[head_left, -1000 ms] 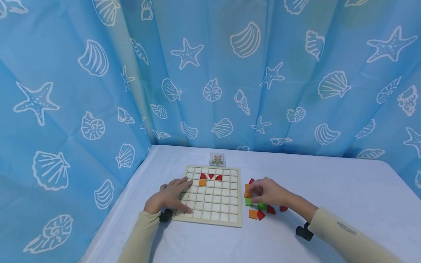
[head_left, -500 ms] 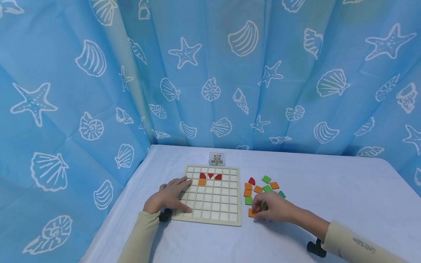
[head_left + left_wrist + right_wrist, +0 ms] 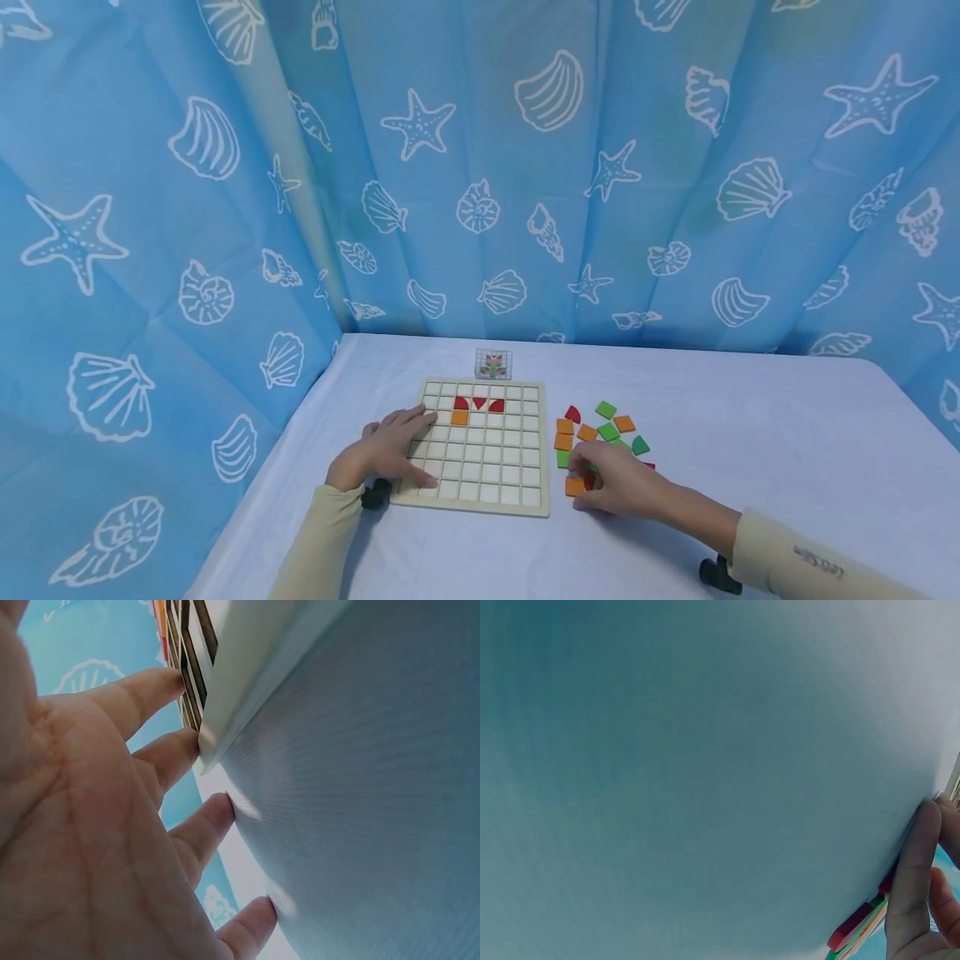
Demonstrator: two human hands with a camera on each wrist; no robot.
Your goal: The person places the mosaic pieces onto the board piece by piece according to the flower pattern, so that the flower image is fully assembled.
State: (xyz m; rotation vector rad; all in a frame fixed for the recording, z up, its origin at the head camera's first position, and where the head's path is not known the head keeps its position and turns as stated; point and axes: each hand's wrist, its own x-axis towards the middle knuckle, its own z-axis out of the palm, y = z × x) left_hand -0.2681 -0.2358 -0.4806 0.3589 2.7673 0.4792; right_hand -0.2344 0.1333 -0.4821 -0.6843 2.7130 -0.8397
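My left hand (image 3: 386, 448) rests spread over the left edge of a wooden grid board (image 3: 487, 502). In the left wrist view its fingers (image 3: 214, 814) reach toward the board's edge and the white cloth. On the board lie two red quarter-circle tiles (image 3: 497, 406), a small red triangle (image 3: 479, 403) and an orange square tile (image 3: 459, 417). Right of the board, my right hand (image 3: 618, 482) pinches another orange square tile (image 3: 574, 486) between thumb and fingertips, low at the table. A red tile (image 3: 589, 480) shows partly under that hand.
Loose tiles lie beyond the right hand: orange squares (image 3: 564, 442), green squares (image 3: 606, 409), a red quarter circle (image 3: 573, 414) and a dark green piece (image 3: 640, 445). A small pattern card (image 3: 493, 364) stands behind the board. A blue shell-print curtain (image 3: 480, 250) borders the white-covered table (image 3: 750, 433).
My right hand has come down from the upper tiles to the nearest orange square, uncovering the tiles behind; over the last half second it barely shifts. The left hand stays on the board.
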